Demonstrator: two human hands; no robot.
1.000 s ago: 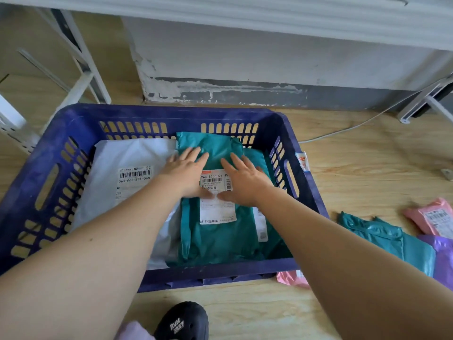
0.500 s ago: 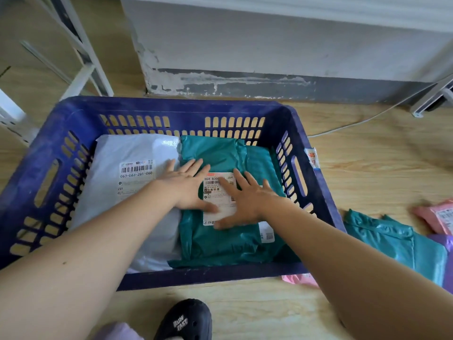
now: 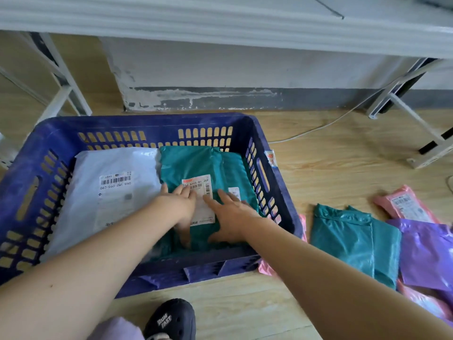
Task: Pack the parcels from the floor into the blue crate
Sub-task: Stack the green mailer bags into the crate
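The blue crate [image 3: 277, 190] sits on the wooden floor. Inside lie a white parcel [image 3: 112, 192] on the left and a teal parcel [image 3: 193, 165] with a white label on the right. My left hand [image 3: 177, 204] and my right hand [image 3: 230, 217] both lie flat with straight fingers on the teal parcel's near half, on either side of its label. On the floor right of the crate lie another teal parcel [image 3: 350, 241], a purple parcel [image 3: 429, 251] and a pink parcel [image 3: 407, 204].
A wall base runs behind the crate, with white metal frame legs at left [image 3: 63, 94] and right [image 3: 416, 133]. A white cable [image 3: 318, 128] crosses the floor. A black shoe [image 3: 171, 320] is at the near edge. A pink parcel corner [image 3: 267, 268] pokes from under the crate.
Both hands have slid toward me along the teal parcel, from its label's top to its near half. The view has tilted, so the crate appears lower and further left.
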